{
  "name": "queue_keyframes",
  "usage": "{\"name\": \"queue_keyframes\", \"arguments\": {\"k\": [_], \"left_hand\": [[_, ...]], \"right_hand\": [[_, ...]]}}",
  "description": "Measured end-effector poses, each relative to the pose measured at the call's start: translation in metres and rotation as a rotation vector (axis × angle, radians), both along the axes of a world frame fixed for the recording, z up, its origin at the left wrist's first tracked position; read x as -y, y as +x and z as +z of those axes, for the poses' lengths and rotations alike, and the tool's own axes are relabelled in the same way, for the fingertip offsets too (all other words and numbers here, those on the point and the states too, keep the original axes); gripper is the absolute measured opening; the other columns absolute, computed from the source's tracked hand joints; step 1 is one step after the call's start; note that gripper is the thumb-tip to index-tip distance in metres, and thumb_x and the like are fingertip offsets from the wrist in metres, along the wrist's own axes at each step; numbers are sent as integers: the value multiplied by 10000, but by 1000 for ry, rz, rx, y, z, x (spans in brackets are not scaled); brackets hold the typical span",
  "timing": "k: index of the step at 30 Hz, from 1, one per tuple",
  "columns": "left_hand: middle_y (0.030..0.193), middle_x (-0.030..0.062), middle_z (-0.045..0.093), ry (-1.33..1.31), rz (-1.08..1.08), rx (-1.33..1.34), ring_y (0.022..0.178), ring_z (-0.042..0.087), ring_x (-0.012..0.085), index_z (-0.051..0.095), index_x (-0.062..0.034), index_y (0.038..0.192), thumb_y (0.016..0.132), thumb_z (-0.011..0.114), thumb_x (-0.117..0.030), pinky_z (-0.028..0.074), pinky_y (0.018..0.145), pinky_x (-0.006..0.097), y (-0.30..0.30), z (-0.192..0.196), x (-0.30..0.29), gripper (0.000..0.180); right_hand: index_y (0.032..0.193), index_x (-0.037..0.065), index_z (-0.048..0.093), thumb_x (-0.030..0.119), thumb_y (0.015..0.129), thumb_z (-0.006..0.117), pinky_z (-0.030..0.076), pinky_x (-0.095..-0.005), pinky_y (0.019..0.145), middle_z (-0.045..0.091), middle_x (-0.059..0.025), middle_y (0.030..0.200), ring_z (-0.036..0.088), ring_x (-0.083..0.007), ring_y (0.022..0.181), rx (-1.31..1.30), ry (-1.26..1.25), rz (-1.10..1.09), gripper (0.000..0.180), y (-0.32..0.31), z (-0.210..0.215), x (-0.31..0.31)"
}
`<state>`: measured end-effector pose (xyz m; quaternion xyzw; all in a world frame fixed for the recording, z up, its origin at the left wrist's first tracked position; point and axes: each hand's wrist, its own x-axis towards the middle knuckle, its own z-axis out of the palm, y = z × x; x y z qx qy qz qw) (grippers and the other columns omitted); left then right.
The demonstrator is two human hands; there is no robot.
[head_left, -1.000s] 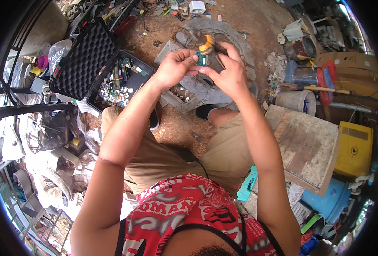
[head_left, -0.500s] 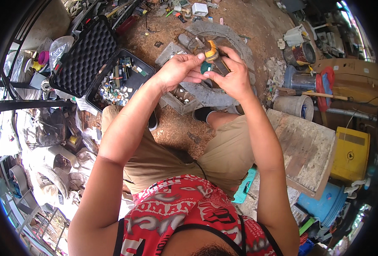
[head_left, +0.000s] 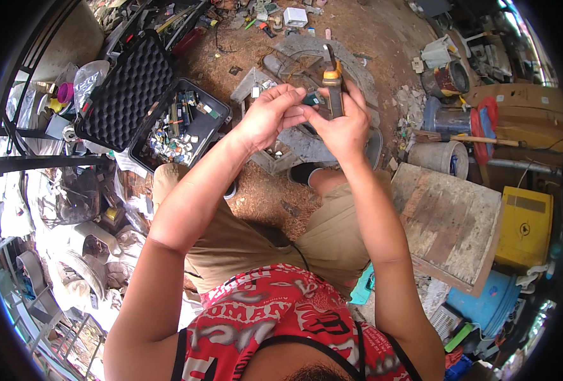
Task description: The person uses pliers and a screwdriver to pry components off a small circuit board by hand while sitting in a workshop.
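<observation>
My left hand (head_left: 270, 115) is closed, thumb and fingers pinching a small green circuit board (head_left: 311, 98). My right hand (head_left: 344, 125) meets it there, its thumb reaching to the left fingertips. In the right hand's grip stands a hand tool (head_left: 333, 76) with a dark handle, a yellow-orange collar and a dark, narrow tip pointing away from me; its exact kind is unclear. Fingers hide much of the board. Both hands are raised over a low grey block (head_left: 307, 143) on the ground between my feet.
An open black case (head_left: 215, 143) with a foam-lined lid holds several circuit boards and small parts at the left. To the right are a wooden board (head_left: 450, 222), a yellow case (head_left: 524, 228) and a whitish bucket (head_left: 437, 159). Scrap covers the far ground.
The tool has turned more upright, its tip now pointing away from me. My right hand has rolled, and the left hand has shifted slightly right and nearer to me.
</observation>
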<state>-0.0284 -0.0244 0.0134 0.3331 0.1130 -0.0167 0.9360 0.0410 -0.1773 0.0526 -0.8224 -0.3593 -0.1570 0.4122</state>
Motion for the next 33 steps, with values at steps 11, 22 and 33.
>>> {"name": "queue_keyframes", "arguments": {"k": [11,22,33], "left_hand": [[869,67,670,8,82,79,774,675,134,623,-33,943,963,638,-273,596,792,290,0,0,-5,240],[779,-10,534,-306,246,-113,824,669,173,542,-93,948,1012,539,-266,587,806,312,-3,-14,36,185],[942,104,653,-266,187,-144,898,704,227,533,-23,1117,1049,437,-250,611,815,312,1,-15,27,256]], "right_hand": [[882,33,710,186,702,873,526,-349,796,661,-109,1026,663,-264,899,-205,294,28,287,-7,-3,-5],[883,45,729,264,810,808,520,-361,773,674,-108,1001,660,-256,880,-240,295,-66,244,-7,-21,-29],[975,31,741,143,863,734,499,-336,889,676,-125,1104,651,-232,1030,-367,-52,55,159,7,-17,12]]}}
